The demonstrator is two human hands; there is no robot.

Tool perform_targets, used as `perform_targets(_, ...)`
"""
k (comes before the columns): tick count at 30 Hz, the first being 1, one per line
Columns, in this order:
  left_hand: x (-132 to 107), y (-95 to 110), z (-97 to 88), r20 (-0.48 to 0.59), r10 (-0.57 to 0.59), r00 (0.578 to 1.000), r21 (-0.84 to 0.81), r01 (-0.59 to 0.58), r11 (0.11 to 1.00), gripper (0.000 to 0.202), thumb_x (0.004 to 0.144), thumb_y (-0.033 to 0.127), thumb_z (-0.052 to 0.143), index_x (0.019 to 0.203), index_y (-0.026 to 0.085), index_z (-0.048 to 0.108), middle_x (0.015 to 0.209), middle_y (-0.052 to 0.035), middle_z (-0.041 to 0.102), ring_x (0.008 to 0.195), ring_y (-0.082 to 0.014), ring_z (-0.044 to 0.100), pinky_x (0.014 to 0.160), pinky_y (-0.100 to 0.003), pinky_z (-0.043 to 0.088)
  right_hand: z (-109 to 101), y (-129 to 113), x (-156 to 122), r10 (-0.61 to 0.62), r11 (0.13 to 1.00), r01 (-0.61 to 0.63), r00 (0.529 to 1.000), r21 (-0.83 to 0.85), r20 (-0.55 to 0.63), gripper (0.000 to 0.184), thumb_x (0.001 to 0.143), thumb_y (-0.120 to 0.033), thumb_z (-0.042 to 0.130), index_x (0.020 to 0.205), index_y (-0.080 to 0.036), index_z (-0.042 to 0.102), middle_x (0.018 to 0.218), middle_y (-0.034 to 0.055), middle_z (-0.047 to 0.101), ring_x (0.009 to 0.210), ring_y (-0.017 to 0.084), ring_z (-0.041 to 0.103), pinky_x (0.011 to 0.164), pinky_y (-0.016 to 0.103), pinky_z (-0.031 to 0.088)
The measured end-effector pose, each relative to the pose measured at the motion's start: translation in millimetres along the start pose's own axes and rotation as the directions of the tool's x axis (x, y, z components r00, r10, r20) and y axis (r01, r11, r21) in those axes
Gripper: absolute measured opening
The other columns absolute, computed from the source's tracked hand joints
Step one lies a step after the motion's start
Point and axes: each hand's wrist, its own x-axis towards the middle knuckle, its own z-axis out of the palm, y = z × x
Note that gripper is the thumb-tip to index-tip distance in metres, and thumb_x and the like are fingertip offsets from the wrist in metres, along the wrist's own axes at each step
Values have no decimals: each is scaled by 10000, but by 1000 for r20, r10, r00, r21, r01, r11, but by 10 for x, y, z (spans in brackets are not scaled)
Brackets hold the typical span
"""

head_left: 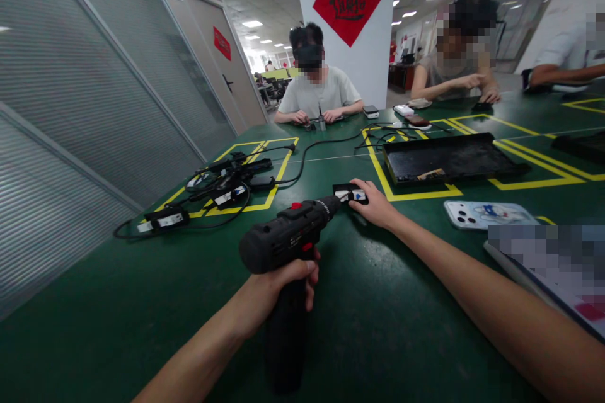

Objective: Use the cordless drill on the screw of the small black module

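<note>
A black cordless drill (283, 236) with red buttons is gripped by its handle in my left hand (288, 277). Its chuck and bit point forward and to the right, and the tip reaches the left part of a small black-and-white device (350, 194). My right hand (371, 203) holds that device on the green table (359, 302), with fingers closed around its right end. Whether the bit touches a screw is too small to tell.
Black cables and adapters (236, 182) lie at left inside yellow tape. A black tray (454, 157) sits at right, near a phone (489, 215) and a pixelated flat object (548, 277). Across the table, a person (319, 91) handles small parts; other people sit farther right.
</note>
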Motion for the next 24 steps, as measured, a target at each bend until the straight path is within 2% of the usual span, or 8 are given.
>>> perform_targets(6,22,-89,-39,11,57,998,-7,-57,998,249,817,297,547,1017,149,560,710,-8,575,548,-135,566,576,-290,447,-9,-18,-4,19,1000,-19,1000,-5,8,523,788,-279,579,1291,-262,438,1148,61,486,1025,208,549,935,357,422)
perform_targets(13,4,-62,-29,32,26,999,-17,-26,1000,216,834,299,535,1000,161,532,673,11,552,559,-141,564,585,-301,444,3,-9,4,22,1000,-21,1000,-13,8,508,804,-295,568,1293,-249,441,1179,74,481,1054,219,537,944,363,417)
perform_targets(24,15,-66,-33,44,47,998,-5,-46,999,164,850,272,515,961,152,524,674,10,555,562,-135,558,587,-299,430,-11,-16,6,13,1000,-13,1000,-18,7,504,803,-292,564,1290,-243,445,1161,75,487,1043,217,541,947,359,416)
